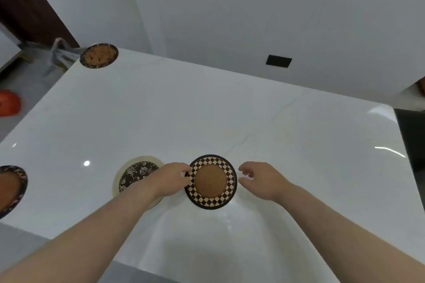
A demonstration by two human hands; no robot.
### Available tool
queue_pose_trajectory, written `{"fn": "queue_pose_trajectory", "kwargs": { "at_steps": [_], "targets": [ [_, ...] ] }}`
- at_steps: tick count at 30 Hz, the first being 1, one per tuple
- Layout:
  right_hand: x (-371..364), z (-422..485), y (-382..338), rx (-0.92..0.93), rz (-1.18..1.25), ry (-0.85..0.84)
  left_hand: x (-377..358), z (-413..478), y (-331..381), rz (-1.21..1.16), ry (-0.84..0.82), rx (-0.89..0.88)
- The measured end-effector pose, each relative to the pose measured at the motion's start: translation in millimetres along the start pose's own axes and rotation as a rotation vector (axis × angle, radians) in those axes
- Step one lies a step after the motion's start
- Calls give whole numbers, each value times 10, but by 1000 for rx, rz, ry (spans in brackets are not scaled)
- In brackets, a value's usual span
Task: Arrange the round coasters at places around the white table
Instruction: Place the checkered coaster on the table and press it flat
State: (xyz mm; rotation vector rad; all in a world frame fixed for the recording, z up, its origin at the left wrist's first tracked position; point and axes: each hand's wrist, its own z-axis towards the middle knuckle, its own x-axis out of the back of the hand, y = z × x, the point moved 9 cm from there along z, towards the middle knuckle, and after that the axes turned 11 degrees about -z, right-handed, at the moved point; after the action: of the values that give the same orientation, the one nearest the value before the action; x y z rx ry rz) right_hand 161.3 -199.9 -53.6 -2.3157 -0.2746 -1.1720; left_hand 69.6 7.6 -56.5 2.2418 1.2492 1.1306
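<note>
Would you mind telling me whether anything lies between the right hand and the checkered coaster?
Nothing visible does: the right hand hovers open just beside the round checkered-rim cork coaster, with only bare white table between them.

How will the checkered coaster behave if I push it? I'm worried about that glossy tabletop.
The checkered coaster lies flat and thin on the white table, so it likely slides rather than tips or rolls. The table's shiny reflections suggest little friction. It holds its round shape under the left hand fingertips at its rim, so probably stiff; the right hand is apart from it.
</note>
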Motion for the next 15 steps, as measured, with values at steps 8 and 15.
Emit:
{"fn": "queue_pose_trajectory", "kwargs": {
  "at_steps": [8,15],
  "targets": [
    [-312,240,-48,7,-73,-48,-34,190,-107,65,46,20],
    [-392,290,60,-281,325,80,-103,207,-318,-392,277,145]
  ]
}}
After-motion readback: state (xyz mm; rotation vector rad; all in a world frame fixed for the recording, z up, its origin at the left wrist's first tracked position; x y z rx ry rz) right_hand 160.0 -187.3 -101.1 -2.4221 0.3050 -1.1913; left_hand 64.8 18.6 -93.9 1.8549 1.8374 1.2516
